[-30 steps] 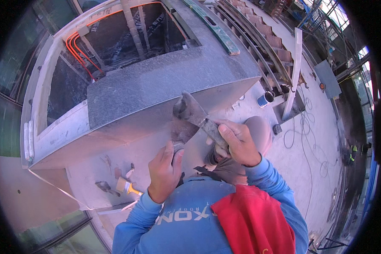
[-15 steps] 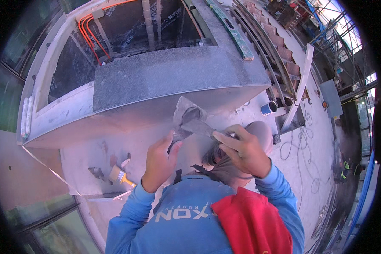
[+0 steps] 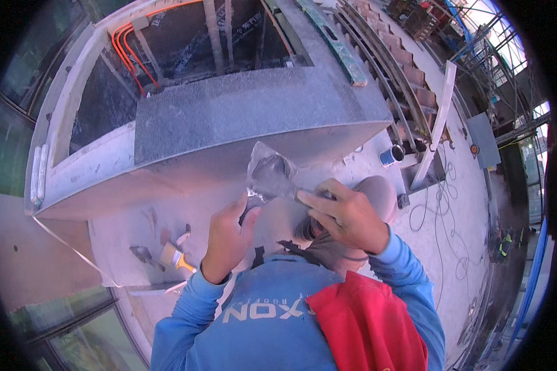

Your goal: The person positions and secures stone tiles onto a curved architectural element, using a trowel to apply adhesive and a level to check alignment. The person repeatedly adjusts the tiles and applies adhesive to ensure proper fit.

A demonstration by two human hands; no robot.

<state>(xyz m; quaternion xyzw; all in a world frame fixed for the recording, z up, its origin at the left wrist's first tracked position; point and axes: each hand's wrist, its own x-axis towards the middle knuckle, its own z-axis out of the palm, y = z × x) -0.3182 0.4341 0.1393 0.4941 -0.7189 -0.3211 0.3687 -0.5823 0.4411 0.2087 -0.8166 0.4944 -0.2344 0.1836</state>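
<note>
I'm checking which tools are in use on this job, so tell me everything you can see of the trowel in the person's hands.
The trowel has a flat, pointed metal blade, dull grey and smeared with grey mortar or dust, with bright patches where light catches it. It is held up in the air, tilted, tip pointing up and to the left, in front of the grey stone slab. The right hand grips its handle, which is hidden, while the left hand touches the blade's lower edge with its fingertips.

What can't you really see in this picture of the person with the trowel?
- Head view: the trowel handle is hidden inside the right hand.
- The left hand shows only its back; its fingertips at the blade edge are unclear.
- The brush bristles are too small to judge.
- The blue can contents are too small.
</note>
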